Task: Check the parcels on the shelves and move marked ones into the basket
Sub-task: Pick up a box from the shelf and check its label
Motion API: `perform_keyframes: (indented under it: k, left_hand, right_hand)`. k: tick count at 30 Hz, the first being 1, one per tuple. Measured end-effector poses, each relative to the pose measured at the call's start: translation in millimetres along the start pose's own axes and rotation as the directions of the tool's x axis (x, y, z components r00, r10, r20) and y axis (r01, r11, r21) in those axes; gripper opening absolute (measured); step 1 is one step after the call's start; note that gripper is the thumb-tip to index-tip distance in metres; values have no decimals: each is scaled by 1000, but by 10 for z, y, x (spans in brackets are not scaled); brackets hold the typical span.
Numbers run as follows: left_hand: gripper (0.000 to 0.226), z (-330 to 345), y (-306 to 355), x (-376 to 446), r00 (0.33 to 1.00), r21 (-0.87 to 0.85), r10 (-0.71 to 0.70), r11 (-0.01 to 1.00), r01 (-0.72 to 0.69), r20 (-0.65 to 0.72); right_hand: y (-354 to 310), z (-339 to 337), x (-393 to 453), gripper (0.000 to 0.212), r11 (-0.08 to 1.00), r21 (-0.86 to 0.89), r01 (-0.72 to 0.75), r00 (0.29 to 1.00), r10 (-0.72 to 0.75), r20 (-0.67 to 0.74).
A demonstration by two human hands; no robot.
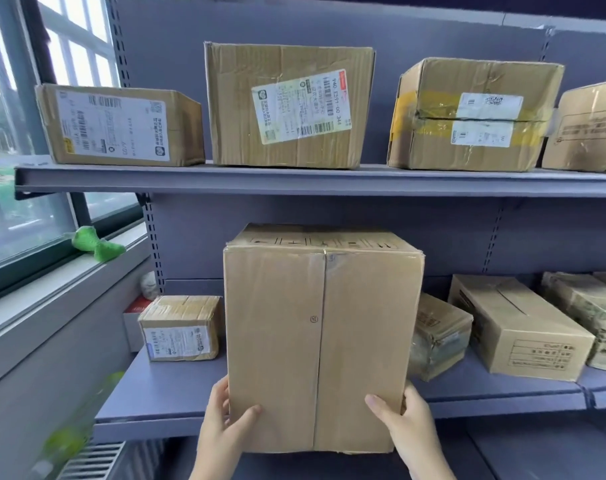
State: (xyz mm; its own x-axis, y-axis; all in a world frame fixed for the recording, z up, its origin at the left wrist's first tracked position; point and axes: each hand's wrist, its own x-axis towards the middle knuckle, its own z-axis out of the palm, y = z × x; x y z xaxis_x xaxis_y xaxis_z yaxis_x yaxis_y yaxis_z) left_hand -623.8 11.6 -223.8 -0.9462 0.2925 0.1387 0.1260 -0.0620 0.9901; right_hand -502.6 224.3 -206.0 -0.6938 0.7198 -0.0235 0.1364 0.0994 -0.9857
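I hold a tall plain cardboard box (pixel 322 341) in front of the lower shelf (pixel 163 393). My left hand (pixel 222 424) grips its lower left edge, thumb on the front face. On the lower right corner my right hand (pixel 409 431) grips the same way. The face turned to me has a taped centre seam and a small round stamp, no shipping label. No basket is in view.
The upper shelf (pixel 294 180) carries three labelled boxes (pixel 289 105) and part of another at the right. On the lower shelf stand a small labelled parcel (pixel 180 329) at the left and several boxes (pixel 516 327) at the right. A window sill with a green object (pixel 95 244) lies to the left.
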Motion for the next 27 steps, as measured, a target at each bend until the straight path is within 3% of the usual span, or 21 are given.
perform_keyframes:
  k: [8, 14, 20, 23, 27]
  left_hand:
    - [68, -110, 154, -361, 997, -65, 12, 998, -17, -71]
    - [47, -159, 378, -399, 999, -118, 18, 993, -13, 40]
    - [57, -163, 553, -407, 987, -175, 26, 985, 2, 157]
    - [46, -157, 587, -384, 982, -232, -10, 971, 55, 191]
    - [49, -149, 597, -393, 967, -261, -10, 962, 79, 255]
  right_hand:
    - [-66, -82, -409, 24, 985, 139, 102, 988, -83, -133]
    - [-176, -162, -466, 20, 966, 244, 83, 997, -80, -22]
    - [-337, -317, -484, 30, 932, 359, 52, 994, -84, 73]
    - [-361, -377, -463, 39, 916, 401, 10, 995, -48, 86]
    - [-406, -401, -464, 38, 909, 417, -29, 991, -28, 131]
